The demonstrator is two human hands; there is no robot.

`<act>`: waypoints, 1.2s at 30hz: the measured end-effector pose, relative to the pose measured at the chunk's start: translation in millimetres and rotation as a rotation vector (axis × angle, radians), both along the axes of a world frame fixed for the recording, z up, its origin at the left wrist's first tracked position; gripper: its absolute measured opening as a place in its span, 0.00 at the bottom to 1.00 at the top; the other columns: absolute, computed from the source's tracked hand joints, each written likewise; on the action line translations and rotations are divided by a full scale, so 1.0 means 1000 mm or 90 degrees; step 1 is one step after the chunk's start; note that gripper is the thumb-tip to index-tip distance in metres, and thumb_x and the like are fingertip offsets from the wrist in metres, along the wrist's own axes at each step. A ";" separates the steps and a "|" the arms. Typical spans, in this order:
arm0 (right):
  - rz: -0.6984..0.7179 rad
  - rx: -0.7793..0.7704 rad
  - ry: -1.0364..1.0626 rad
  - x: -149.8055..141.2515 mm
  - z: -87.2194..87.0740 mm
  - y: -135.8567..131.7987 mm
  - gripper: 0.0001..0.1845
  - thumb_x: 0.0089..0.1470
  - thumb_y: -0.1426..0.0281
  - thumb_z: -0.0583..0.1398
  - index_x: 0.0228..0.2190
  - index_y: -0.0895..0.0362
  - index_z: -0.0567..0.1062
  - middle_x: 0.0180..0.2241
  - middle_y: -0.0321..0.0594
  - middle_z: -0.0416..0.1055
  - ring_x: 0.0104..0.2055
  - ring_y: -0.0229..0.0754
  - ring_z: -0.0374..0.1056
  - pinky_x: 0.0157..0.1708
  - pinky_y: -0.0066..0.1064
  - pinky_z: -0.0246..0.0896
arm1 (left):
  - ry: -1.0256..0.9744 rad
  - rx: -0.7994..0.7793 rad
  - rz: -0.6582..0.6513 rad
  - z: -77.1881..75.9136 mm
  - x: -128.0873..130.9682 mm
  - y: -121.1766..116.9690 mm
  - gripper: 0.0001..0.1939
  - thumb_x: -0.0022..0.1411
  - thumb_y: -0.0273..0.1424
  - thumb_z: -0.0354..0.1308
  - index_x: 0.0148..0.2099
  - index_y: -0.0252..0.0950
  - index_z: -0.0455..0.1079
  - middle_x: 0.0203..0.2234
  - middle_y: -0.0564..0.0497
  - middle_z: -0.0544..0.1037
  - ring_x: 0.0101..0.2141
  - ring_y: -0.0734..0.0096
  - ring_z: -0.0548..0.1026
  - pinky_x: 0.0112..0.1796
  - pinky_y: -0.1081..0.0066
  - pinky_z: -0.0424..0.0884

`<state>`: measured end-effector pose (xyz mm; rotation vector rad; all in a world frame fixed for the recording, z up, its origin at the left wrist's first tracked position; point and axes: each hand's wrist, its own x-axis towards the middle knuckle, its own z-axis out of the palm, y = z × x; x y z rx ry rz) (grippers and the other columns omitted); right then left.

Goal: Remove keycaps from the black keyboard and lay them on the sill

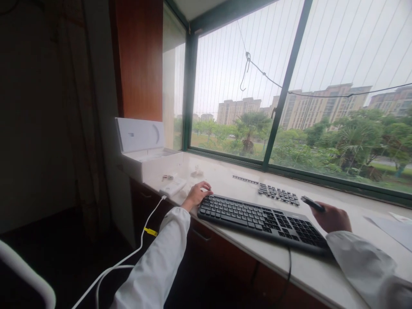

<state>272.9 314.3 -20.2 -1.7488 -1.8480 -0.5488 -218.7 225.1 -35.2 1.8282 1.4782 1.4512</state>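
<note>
Several keys [277, 193] lay centre right, keyboard [254, 218] work seemingly midway, right hand [333, 217] gripping a dark object [313, 203], left hand's [197, 195] grip unclear, next needing steadiness

Black keyboard [262, 221], partly stripped, keycaps [279, 194] behind

A pale surface [222, 179] carries everything. A black keyboard [240, 212] lies along its near side. Beyond the keyboard sit loose keycaps [279, 194] in rows, with a thin dark row [245, 178] farther left. An open white box [141, 167] stands at the left, a white block [173, 187] just nearer; pale sheets [394, 231] lie at the right.
</note>
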 end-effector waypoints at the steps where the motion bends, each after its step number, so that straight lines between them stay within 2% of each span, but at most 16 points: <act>1: -0.022 -0.003 0.002 0.009 -0.005 0.001 0.10 0.50 0.62 0.55 0.23 0.50 0.73 0.28 0.47 0.74 0.29 0.52 0.69 0.28 0.35 0.52 | 0.000 0.008 -0.005 0.000 -0.001 0.000 0.13 0.49 0.35 0.64 0.37 0.35 0.70 0.33 0.49 0.76 0.36 0.70 0.74 0.38 0.72 0.68; 5: -0.045 -0.026 0.025 0.019 -0.009 0.003 0.10 0.50 0.61 0.56 0.25 0.51 0.74 0.30 0.48 0.75 0.29 0.51 0.68 0.27 0.34 0.51 | 0.006 0.017 -0.021 -0.001 -0.003 0.000 0.15 0.47 0.37 0.65 0.35 0.34 0.69 0.36 0.48 0.76 0.40 0.67 0.73 0.39 0.71 0.68; 13: 0.014 -0.075 0.069 -0.003 -0.005 -0.009 0.10 0.50 0.62 0.56 0.24 0.51 0.76 0.30 0.47 0.75 0.32 0.49 0.68 0.29 0.32 0.49 | -0.061 -0.037 -0.003 0.002 0.003 -0.004 0.20 0.44 0.34 0.67 0.40 0.34 0.67 0.35 0.47 0.78 0.39 0.67 0.74 0.39 0.68 0.69; 20: 0.024 -0.100 0.117 -0.004 -0.008 -0.008 0.13 0.50 0.59 0.56 0.29 0.50 0.78 0.33 0.47 0.75 0.33 0.49 0.68 0.28 0.32 0.48 | -0.061 -0.033 -0.009 0.003 0.004 -0.005 0.16 0.49 0.37 0.63 0.39 0.33 0.71 0.39 0.46 0.77 0.38 0.67 0.74 0.41 0.68 0.69; 23: 0.036 -0.089 0.123 -0.003 -0.009 -0.006 0.12 0.50 0.60 0.56 0.27 0.50 0.78 0.31 0.48 0.75 0.31 0.48 0.68 0.28 0.32 0.48 | -0.039 -0.037 0.023 0.004 0.002 -0.006 0.17 0.52 0.37 0.61 0.42 0.35 0.73 0.40 0.47 0.76 0.34 0.70 0.74 0.38 0.69 0.69; 28: 0.042 -0.093 0.141 0.000 -0.011 -0.002 0.12 0.50 0.60 0.58 0.26 0.51 0.79 0.30 0.49 0.75 0.29 0.47 0.67 0.27 0.32 0.48 | -0.039 -0.030 0.072 0.004 0.004 -0.006 0.14 0.55 0.36 0.58 0.43 0.36 0.73 0.40 0.48 0.75 0.36 0.69 0.72 0.34 0.73 0.69; 31: 0.040 -0.098 0.150 0.001 -0.012 -0.002 0.13 0.50 0.59 0.58 0.27 0.51 0.79 0.31 0.49 0.75 0.29 0.47 0.68 0.26 0.32 0.48 | -0.071 -0.049 0.069 0.003 0.005 -0.005 0.15 0.56 0.38 0.56 0.44 0.36 0.71 0.40 0.48 0.74 0.30 0.74 0.71 0.27 0.77 0.66; 36: 0.043 -0.101 0.135 -0.001 -0.011 -0.005 0.15 0.52 0.59 0.55 0.26 0.52 0.78 0.31 0.46 0.75 0.31 0.47 0.68 0.27 0.31 0.47 | -0.135 -0.066 0.056 -0.003 -0.001 0.002 0.15 0.56 0.36 0.54 0.45 0.35 0.69 0.39 0.48 0.73 0.17 0.85 0.61 0.18 0.80 0.58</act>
